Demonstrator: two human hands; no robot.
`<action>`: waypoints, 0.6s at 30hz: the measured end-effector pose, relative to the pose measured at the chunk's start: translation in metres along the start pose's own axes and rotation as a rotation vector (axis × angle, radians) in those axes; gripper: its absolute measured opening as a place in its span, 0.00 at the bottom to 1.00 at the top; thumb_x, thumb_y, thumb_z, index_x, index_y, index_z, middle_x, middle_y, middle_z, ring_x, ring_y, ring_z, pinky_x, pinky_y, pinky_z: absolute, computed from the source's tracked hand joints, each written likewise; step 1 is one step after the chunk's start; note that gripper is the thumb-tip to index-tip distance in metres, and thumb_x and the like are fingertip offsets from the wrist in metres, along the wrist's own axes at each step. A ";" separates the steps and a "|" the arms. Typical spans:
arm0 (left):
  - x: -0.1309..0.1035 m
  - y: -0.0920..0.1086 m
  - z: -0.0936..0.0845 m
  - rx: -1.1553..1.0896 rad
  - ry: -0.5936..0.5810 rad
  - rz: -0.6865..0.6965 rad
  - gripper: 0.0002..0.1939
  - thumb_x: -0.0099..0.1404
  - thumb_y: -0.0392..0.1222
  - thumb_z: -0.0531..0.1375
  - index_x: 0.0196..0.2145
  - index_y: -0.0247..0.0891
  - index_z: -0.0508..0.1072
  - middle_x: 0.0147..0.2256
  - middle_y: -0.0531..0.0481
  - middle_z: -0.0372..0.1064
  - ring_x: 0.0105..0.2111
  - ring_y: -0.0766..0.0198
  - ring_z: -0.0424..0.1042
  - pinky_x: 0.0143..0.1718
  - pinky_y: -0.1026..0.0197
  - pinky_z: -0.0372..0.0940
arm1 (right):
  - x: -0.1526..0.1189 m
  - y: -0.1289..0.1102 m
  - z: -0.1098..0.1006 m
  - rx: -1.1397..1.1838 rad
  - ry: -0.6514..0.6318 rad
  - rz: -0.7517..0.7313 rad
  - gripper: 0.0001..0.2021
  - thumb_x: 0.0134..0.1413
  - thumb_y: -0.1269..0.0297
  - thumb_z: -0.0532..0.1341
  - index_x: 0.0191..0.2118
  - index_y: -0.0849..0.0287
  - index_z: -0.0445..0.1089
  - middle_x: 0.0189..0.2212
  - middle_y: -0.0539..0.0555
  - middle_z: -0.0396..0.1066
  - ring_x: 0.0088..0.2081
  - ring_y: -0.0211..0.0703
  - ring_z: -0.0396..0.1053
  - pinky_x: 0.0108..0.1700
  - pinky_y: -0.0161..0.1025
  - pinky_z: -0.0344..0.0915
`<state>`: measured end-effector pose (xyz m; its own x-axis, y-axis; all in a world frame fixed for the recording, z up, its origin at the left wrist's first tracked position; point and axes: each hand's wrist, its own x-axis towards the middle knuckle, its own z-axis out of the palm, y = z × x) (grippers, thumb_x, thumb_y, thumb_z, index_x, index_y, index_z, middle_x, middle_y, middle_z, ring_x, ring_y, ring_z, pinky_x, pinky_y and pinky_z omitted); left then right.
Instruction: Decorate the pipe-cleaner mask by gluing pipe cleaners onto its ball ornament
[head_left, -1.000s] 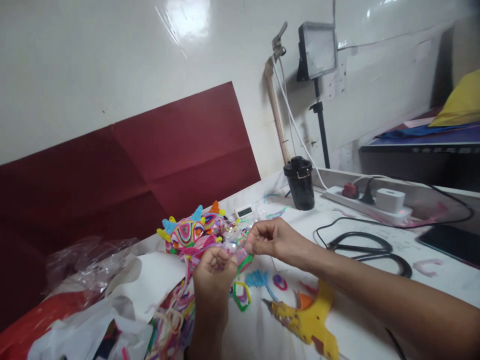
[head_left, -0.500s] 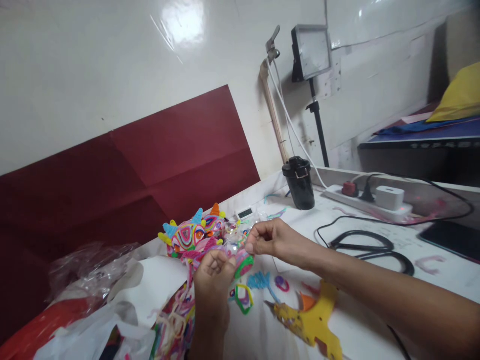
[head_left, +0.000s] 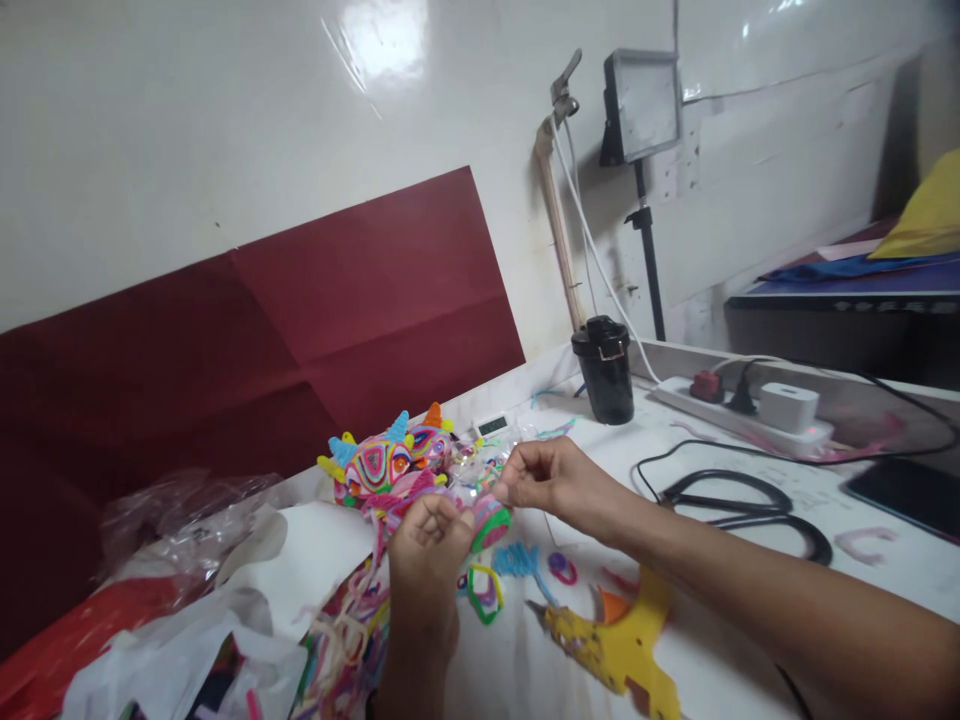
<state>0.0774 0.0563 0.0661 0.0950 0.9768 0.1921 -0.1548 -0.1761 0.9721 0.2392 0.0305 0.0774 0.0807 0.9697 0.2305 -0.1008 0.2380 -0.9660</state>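
My left hand [head_left: 429,545] is closed on the edge of a rounded pink and green fuzzy piece [head_left: 493,528], which looks made of pipe cleaners. Thumb and forefinger of my right hand [head_left: 546,478] are pinched together at the piece's upper edge; what lies between them is too small to make out. Below the piece, a green, yellow and white pipe-cleaner shape [head_left: 485,593] lies on the table, beside a blue coiled one [head_left: 517,562] and a small purple and pink ring [head_left: 562,568]. A yellow glue gun [head_left: 619,640] rests under my right forearm.
Colourful horned pipe-cleaner figures [head_left: 379,462] stand behind my hands. Loose pipe cleaners [head_left: 341,640] and plastic bags [head_left: 187,640] are at the left. On the right are a black cup [head_left: 604,375], a power strip [head_left: 780,420], cables [head_left: 727,490] and a phone [head_left: 911,495].
The view has shifted slightly, so the scene sits a little further right. Both hands keep nearly the same hold on the pink and green piece.
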 end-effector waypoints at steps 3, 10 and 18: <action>0.002 -0.002 -0.002 0.015 0.001 -0.001 0.12 0.44 0.36 0.66 0.20 0.37 0.64 0.16 0.62 0.54 0.17 0.75 0.52 0.19 0.72 0.51 | 0.002 0.003 0.000 0.033 -0.002 0.032 0.17 0.28 0.56 0.75 0.20 0.61 0.69 0.16 0.45 0.65 0.21 0.34 0.60 0.27 0.35 0.56; 0.006 -0.004 -0.003 -0.006 -0.006 -0.036 0.12 0.45 0.37 0.66 0.22 0.37 0.65 0.16 0.61 0.55 0.17 0.74 0.53 0.19 0.71 0.50 | 0.006 0.012 -0.003 0.113 0.021 0.007 0.21 0.26 0.61 0.76 0.29 0.58 0.68 0.24 0.45 0.67 0.26 0.35 0.62 0.32 0.36 0.59; 0.005 -0.006 -0.002 -0.084 -0.094 -0.084 0.12 0.47 0.38 0.66 0.22 0.37 0.63 0.16 0.61 0.55 0.17 0.75 0.52 0.18 0.71 0.48 | 0.011 0.022 -0.008 0.249 -0.107 0.075 0.25 0.31 0.63 0.75 0.40 0.60 0.69 0.31 0.49 0.71 0.33 0.40 0.68 0.38 0.39 0.63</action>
<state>0.0770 0.0619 0.0613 0.2027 0.9711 0.1259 -0.2241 -0.0791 0.9714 0.2458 0.0462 0.0580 -0.0396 0.9823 0.1833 -0.3443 0.1588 -0.9254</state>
